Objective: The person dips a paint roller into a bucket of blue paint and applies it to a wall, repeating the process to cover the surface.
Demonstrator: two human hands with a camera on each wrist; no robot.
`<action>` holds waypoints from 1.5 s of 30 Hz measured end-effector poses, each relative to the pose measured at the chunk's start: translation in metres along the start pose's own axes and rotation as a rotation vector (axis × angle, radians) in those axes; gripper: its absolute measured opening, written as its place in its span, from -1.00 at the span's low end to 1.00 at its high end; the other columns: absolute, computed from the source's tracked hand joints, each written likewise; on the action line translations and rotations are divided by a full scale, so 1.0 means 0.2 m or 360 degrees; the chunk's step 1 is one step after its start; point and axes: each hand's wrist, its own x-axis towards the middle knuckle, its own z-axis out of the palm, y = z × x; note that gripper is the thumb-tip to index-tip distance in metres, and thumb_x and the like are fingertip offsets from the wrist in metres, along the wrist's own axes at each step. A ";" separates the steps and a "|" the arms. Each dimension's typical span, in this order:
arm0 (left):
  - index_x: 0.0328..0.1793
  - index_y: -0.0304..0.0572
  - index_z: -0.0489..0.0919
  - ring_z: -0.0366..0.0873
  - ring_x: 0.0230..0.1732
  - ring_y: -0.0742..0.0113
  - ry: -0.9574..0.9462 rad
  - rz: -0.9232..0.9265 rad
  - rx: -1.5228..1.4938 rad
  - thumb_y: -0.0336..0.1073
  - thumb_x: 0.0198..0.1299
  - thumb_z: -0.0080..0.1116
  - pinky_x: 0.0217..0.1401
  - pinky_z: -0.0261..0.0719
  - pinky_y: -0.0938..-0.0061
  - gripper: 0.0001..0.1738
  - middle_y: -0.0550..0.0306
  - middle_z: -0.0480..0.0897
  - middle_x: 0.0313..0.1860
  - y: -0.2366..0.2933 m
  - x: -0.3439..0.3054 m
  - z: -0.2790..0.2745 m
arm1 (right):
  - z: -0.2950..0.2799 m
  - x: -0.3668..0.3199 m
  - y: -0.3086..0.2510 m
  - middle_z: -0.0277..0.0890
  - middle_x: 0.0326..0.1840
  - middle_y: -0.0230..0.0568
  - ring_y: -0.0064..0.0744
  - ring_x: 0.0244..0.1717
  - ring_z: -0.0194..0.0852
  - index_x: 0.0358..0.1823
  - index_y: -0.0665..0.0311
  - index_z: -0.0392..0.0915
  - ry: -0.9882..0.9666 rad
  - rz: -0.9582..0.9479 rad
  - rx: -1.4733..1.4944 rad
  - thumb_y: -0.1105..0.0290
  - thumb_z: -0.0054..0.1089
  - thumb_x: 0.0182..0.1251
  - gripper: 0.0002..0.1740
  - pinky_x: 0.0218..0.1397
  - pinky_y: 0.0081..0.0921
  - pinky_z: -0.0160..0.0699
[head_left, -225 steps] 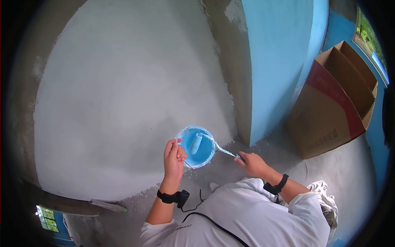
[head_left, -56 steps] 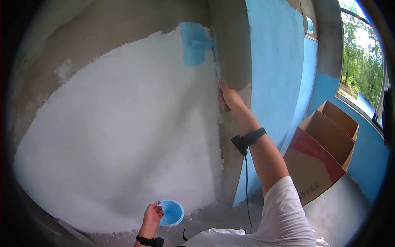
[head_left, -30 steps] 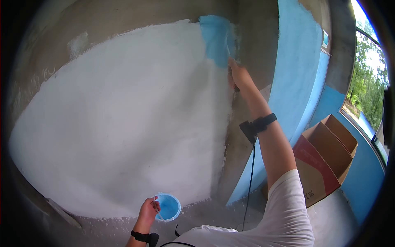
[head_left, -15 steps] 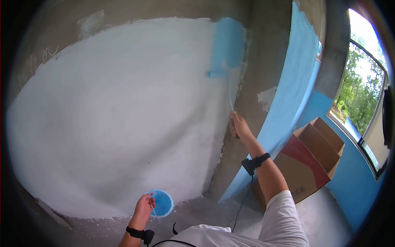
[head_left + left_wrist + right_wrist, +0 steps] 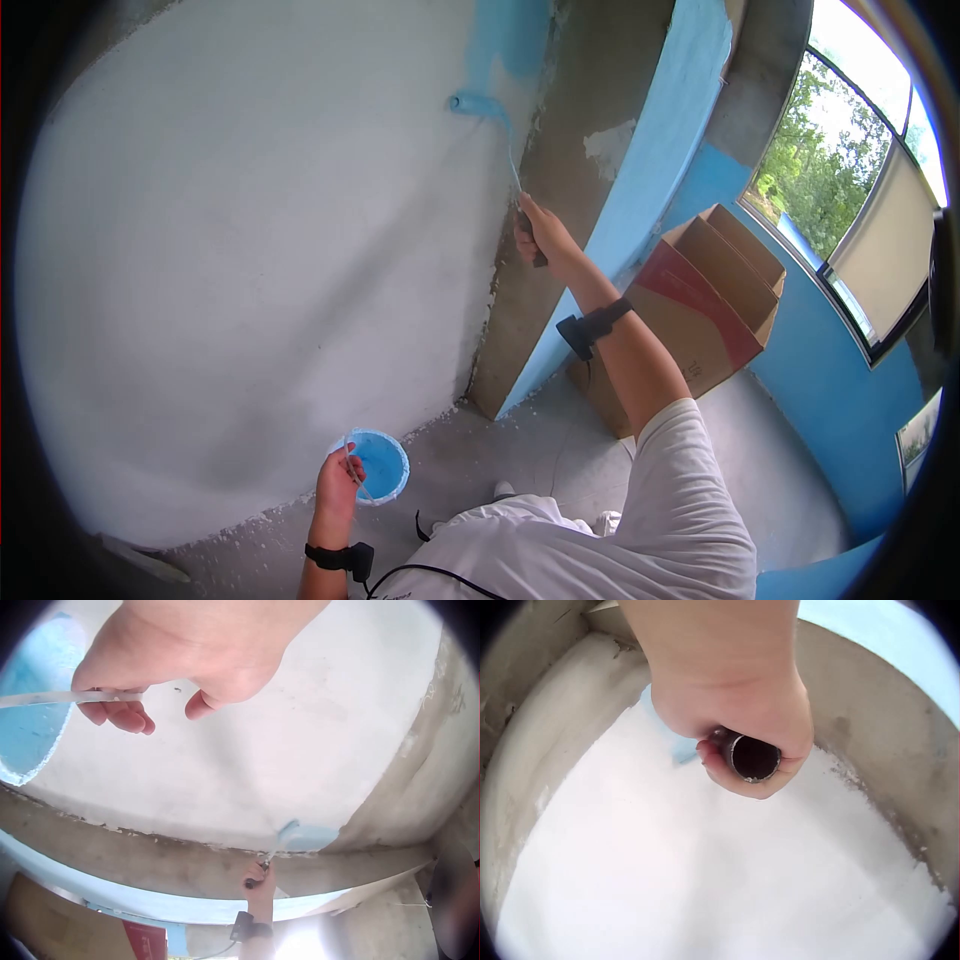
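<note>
My right hand [image 5: 548, 238] grips the dark handle of a paint roller [image 5: 478, 105], its fingers wrapped round it. The roller's blue-coated sleeve lies against the white wall [image 5: 250, 200], just below a fresh blue patch [image 5: 517, 35]. In the right wrist view the handle's hollow round end [image 5: 733, 754] pokes out of the fist. Low down near the wall's foot, my left hand [image 5: 337, 482] holds a paint bucket [image 5: 390, 465] by its thin pale bail [image 5: 45, 698]. Light blue paint coats the bucket's inside, and splashes mark its rim.
A tall cardboard box [image 5: 680, 325] with open flaps stands on the right, by the blue wall [image 5: 800, 400] under a window [image 5: 830, 150]. A bare grey pillar strip [image 5: 585, 150] borders the white wall. Paint specks dot the floor [image 5: 455, 450].
The roller has left the bucket and laid a blue patch high on the wall. Lately my right hand has drawn it down to the patch's lower left. My left hand keeps hold of the bucket.
</note>
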 end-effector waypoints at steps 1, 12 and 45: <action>0.06 -0.20 0.53 0.45 -0.33 0.38 0.0010 -0.0030 0.0009 -0.12 0.30 0.08 -0.17 0.43 0.46 -0.65 0.20 0.54 -0.36 -0.01 -0.01 0.02 | 0.02 -0.01 0.00 0.12 -0.65 -0.50 -0.64 -0.72 0.02 -0.33 0.13 0.27 -0.0025 0.0021 0.0058 -0.15 -0.13 0.54 -0.51 -0.64 -0.59 0.08; 0.03 -0.22 0.54 0.42 -0.30 0.38 0.0066 0.0075 0.0097 -0.16 0.32 0.02 -0.14 0.42 0.46 -0.68 0.22 0.50 -0.33 0.01 -0.04 0.26 | 0.05 -0.07 -0.07 0.10 -0.59 -0.53 -0.68 -0.65 0.01 -0.28 0.13 0.27 -0.0341 0.0276 0.0646 -0.11 -0.06 0.52 -0.56 -0.58 -0.64 0.07; 0.23 -0.40 0.43 0.39 -0.22 0.36 0.0023 0.0128 0.0146 -0.11 0.34 -0.04 -0.03 0.37 0.44 -0.49 0.15 0.49 -0.27 0.03 -0.09 0.83 | -0.01 0.21 0.17 0.20 -0.64 -0.46 -0.63 -0.71 0.09 -0.34 0.19 0.30 -0.0244 -0.0142 0.0301 -0.11 -0.07 0.51 -0.51 -0.67 -0.55 0.13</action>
